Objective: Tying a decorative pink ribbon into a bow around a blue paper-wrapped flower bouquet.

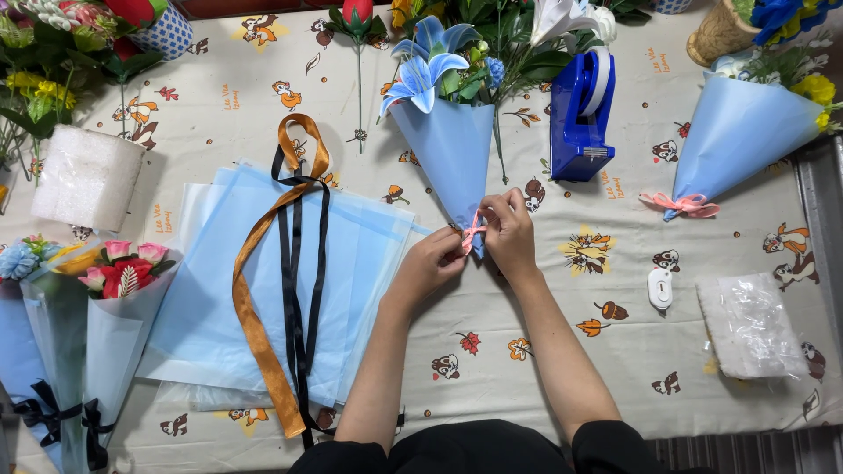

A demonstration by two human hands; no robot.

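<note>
Fingers of the left hand [432, 262] and right hand [509, 235] pinch the pink ribbon [472, 233] at the bouquet's [452, 145] narrow tip, low on the table [527, 351]. Best to keep tension even, knot snug against the blue wrap.

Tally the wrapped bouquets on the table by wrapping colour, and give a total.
Light blue cones: 2, one under both hands and one at the right
Pale clear-white wraps with black bows: 2, at the lower left
Total: 4
</note>
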